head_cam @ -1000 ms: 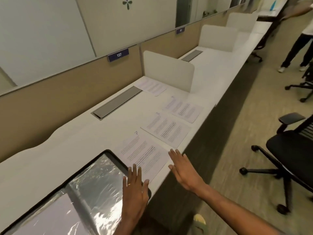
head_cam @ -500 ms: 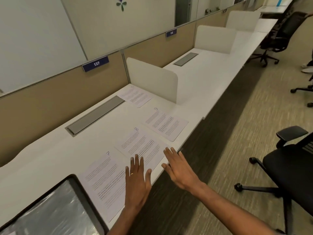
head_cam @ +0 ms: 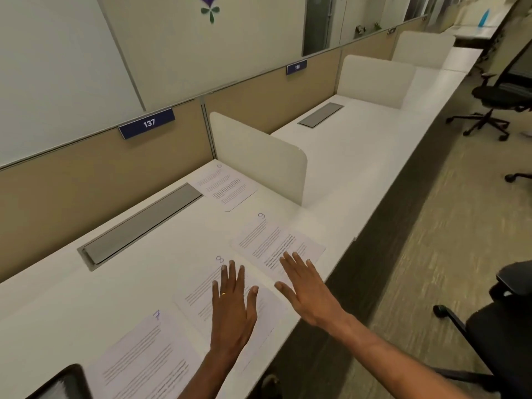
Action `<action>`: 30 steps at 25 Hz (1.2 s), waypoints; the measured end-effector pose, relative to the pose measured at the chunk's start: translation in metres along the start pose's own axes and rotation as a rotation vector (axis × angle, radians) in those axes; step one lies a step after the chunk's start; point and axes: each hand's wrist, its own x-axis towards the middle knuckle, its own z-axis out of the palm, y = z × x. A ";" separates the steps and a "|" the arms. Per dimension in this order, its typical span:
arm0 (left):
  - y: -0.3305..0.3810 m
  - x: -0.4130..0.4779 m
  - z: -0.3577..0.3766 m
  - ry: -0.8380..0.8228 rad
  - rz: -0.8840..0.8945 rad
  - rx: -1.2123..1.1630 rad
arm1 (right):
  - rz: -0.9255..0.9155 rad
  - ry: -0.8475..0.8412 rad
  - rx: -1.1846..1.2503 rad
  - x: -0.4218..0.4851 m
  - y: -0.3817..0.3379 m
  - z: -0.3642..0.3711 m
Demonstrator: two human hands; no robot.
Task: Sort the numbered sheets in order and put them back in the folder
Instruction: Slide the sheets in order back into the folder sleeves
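Though the folder (head_cam: 62, 381) shows only a black corner and a glint of clear sleeve at the desk's (head_cam: 144, 269) near-left edge, I cannot tell its contents. In half a second my left hand (head_cam: 233, 309) has moved from sheet 7 (head_cam: 144, 361) over sheet 8 (head_cam: 198, 295), and my right hand (head_cam: 308, 289) over sheet 9 (head_cam: 267, 243). Both are flat, fingers spread, holding nothing. The sheets line the front edge, long axes running back, numbers farthest from me.

Single head-worn view, wide-angle, looking forward and down the length of the white tabletop (head_cam: 129, 298). It sits close over the left hand (head_cam: 233, 309) and right hand (head_cam: 308, 292), both low in frame. Partition wall (head_cam: 86, 191) runs left, floor (head_cam: 431, 226) right.
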 end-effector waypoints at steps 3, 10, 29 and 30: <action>0.001 0.051 0.008 -0.003 -0.017 -0.055 | 0.005 -0.032 -0.019 0.041 0.016 -0.014; 0.007 0.144 0.001 0.053 -0.032 -0.148 | -0.044 -0.025 -0.008 0.141 0.039 -0.033; -0.044 0.376 0.105 -0.009 -0.393 0.067 | -0.294 -0.166 0.152 0.488 0.100 -0.024; -0.046 0.384 0.109 -0.031 -0.408 0.071 | -0.290 -0.168 0.177 0.501 0.102 -0.019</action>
